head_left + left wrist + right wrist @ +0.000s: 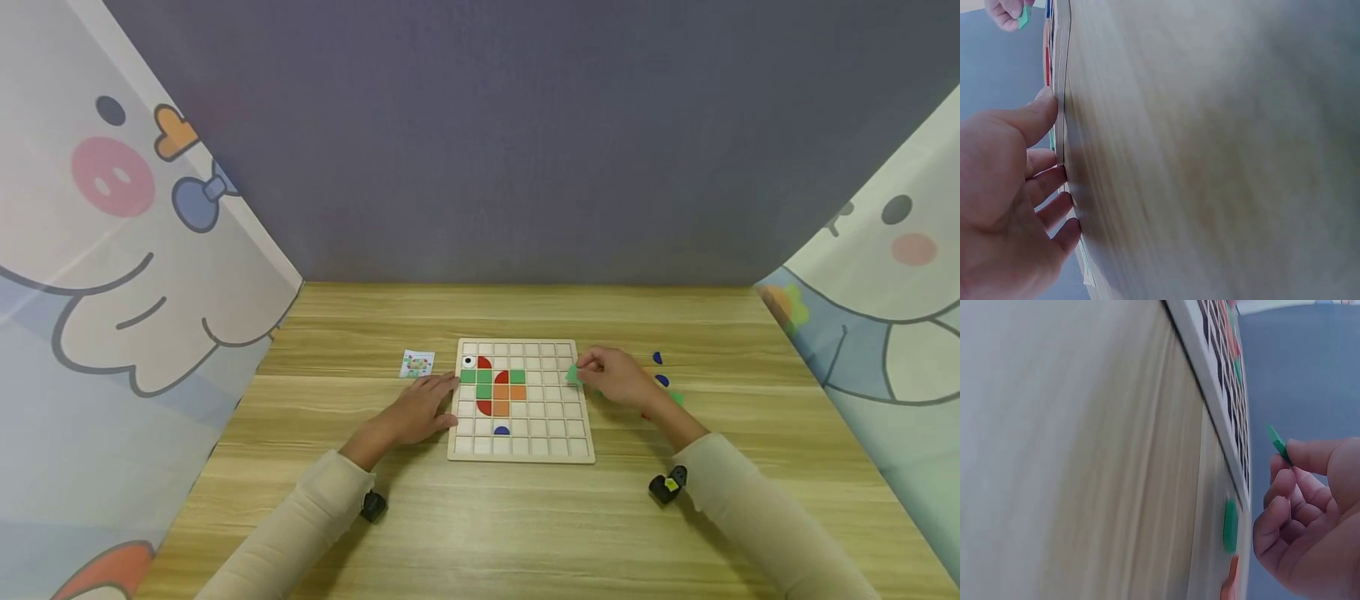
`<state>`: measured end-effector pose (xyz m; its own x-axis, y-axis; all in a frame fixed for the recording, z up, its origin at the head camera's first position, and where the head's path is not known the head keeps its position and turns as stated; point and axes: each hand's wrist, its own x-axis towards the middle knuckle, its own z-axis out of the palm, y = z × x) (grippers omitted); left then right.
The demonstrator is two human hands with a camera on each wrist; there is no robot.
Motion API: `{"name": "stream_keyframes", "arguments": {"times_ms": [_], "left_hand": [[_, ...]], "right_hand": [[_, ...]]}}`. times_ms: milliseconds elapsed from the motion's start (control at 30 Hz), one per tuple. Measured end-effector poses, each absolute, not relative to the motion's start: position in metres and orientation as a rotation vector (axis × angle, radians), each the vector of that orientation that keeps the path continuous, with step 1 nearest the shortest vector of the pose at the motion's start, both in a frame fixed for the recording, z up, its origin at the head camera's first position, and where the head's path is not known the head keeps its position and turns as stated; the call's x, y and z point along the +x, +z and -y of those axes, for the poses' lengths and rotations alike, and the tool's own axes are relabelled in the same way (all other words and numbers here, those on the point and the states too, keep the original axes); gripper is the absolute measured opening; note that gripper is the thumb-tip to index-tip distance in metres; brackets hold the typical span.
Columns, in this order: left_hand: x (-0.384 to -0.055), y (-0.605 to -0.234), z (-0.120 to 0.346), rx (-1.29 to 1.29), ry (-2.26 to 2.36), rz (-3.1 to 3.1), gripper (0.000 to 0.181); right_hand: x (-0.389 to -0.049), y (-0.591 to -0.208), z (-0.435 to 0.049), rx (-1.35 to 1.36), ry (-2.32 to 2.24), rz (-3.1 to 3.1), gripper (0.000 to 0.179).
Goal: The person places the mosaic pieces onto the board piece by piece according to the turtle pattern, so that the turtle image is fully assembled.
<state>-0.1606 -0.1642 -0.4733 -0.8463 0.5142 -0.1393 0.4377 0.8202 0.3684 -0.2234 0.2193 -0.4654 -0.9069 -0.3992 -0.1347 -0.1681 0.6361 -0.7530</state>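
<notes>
A square wooden grid board [557,457] lies on the table, partly filled at its left with green, red, orange and blue tiles and one eye tile [468,362]. My left hand [420,410] rests at the board's left edge, its fingers loosely spread and touching the rim in the left wrist view. Between thumb and fingers, my right hand [618,377] pinches a small green tile [1279,445] above the board's right edge. One end of that tile looks pointed; its full shape is partly hidden. A lone blue half-round tile [502,431] sits lower on the grid.
Left of the board lies a small printed card [417,364] with a coloured pattern. Loose tiles lie to the right, including a blue one [657,357] and a green one [1230,525]; my right hand and arm partly cover them. A dark wall [525,167] stands behind the table.
</notes>
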Motion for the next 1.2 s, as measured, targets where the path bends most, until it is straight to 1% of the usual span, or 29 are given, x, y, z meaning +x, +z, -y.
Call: {"name": "stream_keyframes", "arguments": {"times_ms": [267,600,900,1200], "left_hand": [[-0.161,-0.474,0.164,0.746,0.490,-2.780,0.069],[-0.160,-0.471,0.163,0.724,0.492,-2.759,0.068],[-0.158,-0.470,0.164,0.731,0.517,-2.771,0.068],[-0.159,-0.472,0.164,0.724,0.499,-2.775,0.068]], "right_hand": [[-0.210,-0.463,-0.196,-0.560,-1.094,-2.543,0.013],[-0.206,-0.465,-0.174,-0.616,-1.097,-2.493,0.005],[-0.203,-0.466,-0.151,-0.656,-1.039,-2.471,0.004],[-0.200,-0.466,-0.137,-0.753,-0.965,-2.470,0.004]]}}
